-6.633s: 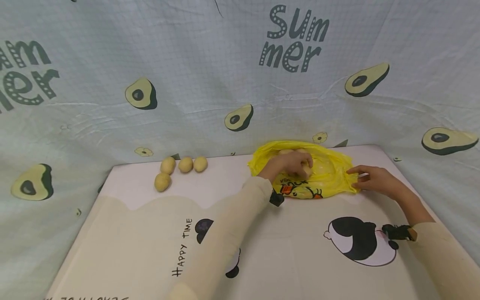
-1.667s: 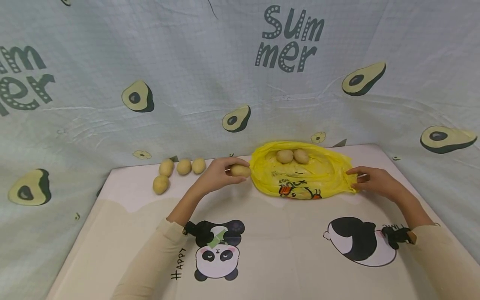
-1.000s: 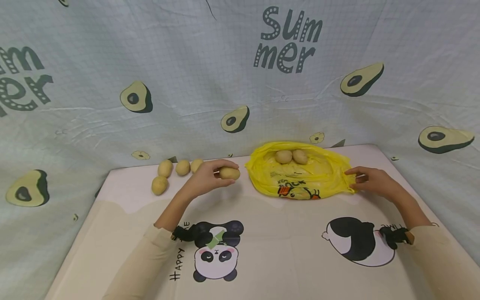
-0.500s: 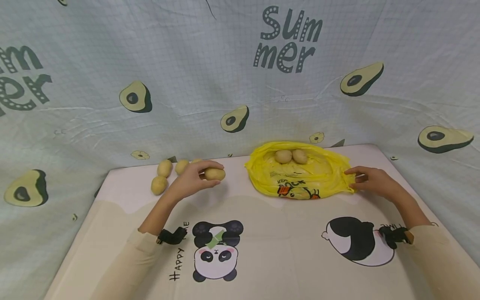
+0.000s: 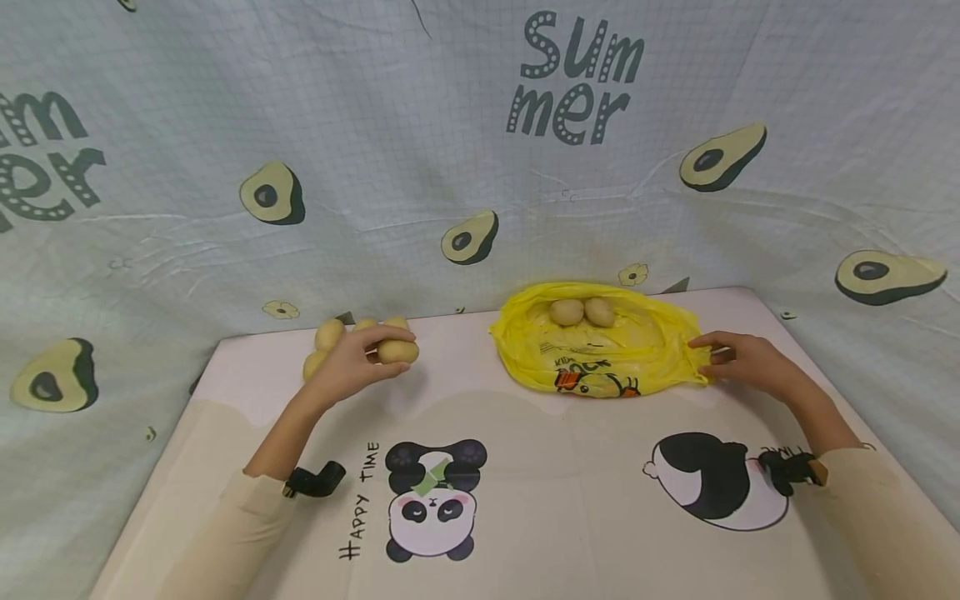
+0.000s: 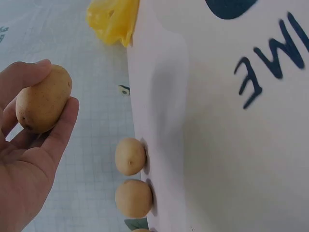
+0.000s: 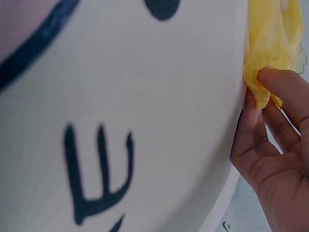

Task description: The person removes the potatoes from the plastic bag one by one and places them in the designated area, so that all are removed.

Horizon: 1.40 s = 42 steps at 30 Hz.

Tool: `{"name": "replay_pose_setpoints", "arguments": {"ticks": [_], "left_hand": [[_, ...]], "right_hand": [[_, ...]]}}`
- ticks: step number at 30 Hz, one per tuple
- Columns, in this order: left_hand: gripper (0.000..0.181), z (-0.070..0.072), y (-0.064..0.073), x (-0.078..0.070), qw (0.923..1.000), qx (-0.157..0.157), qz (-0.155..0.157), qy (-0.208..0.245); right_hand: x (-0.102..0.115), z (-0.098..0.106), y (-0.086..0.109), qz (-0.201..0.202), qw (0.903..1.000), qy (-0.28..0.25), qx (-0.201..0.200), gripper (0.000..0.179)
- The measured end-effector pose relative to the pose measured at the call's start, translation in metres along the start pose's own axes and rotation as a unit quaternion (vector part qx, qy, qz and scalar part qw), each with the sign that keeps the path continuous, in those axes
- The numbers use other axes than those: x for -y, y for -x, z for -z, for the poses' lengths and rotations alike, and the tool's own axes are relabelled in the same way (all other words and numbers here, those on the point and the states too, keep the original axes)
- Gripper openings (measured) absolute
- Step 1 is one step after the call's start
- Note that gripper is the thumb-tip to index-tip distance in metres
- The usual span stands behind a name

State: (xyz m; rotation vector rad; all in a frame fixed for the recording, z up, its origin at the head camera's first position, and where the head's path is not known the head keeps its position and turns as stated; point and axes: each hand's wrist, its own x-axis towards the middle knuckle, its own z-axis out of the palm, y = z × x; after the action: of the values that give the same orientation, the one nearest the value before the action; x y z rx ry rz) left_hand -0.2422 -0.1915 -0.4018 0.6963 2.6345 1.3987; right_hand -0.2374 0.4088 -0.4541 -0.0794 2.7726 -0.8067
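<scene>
My left hand (image 5: 350, 364) grips a potato (image 5: 398, 352) between thumb and fingers, above the table beside the loose potatoes. The left wrist view shows the same potato (image 6: 44, 99) held up, with two potatoes, one of them a rounder potato (image 6: 133, 198), lying at the table's back edge. A yellow plastic bag (image 5: 525, 367) with a printed duck lies spread at the back right, two potatoes (image 5: 567, 312) showing in it. My right hand (image 5: 750, 362) pinches the bag's right end; in the right wrist view thumb and fingers close on the gathered plastic (image 7: 260, 89).
Several potatoes (image 5: 330, 334) sit in a cluster at the back left, partly hidden behind my left hand. The table (image 5: 525, 483) has printed pandas and lettering. A curtain (image 5: 375, 167) with avocado prints hangs directly behind the table's back edge.
My left hand has come out of the bag with a potato and carried it leftward to the loose potatoes. Two potatoes now show in the bag. The right hand has stayed at the bag's end.
</scene>
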Motion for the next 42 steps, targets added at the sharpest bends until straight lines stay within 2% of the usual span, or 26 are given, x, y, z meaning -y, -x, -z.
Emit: {"name": "replay_pose_setpoints", "arguments": {"ticks": [8,16,21,26,33,42], "left_hand": [[0.041,0.007,0.005,0.008,0.9999,-0.009,0.013,-0.005],[0.039,0.013,0.005,0.01,0.9996,-0.014,0.02,-0.013],[0.041,0.019,0.005,0.013,0.9984,-0.014,0.038,-0.039],[0.042,0.027,0.008,0.023,0.9962,-0.026,0.038,-0.074],[0.044,0.034,0.013,0.037,0.9927,-0.038,0.064,-0.095],[0.045,0.035,0.015,0.044,0.9894,-0.038,0.062,-0.126]], "right_hand": [[0.0,-0.001,0.0,0.001,1.0,-0.001,-0.004,0.053],[-0.001,-0.001,0.002,0.004,1.0,0.001,-0.002,0.054],[-0.001,-0.002,0.002,0.003,1.0,-0.002,-0.001,0.054],[-0.001,-0.001,0.001,0.005,1.0,-0.004,-0.002,0.054],[-0.001,0.001,0.001,0.007,1.0,-0.002,-0.002,0.052],[-0.001,0.0,0.001,0.001,1.0,0.002,0.001,0.053]]}}
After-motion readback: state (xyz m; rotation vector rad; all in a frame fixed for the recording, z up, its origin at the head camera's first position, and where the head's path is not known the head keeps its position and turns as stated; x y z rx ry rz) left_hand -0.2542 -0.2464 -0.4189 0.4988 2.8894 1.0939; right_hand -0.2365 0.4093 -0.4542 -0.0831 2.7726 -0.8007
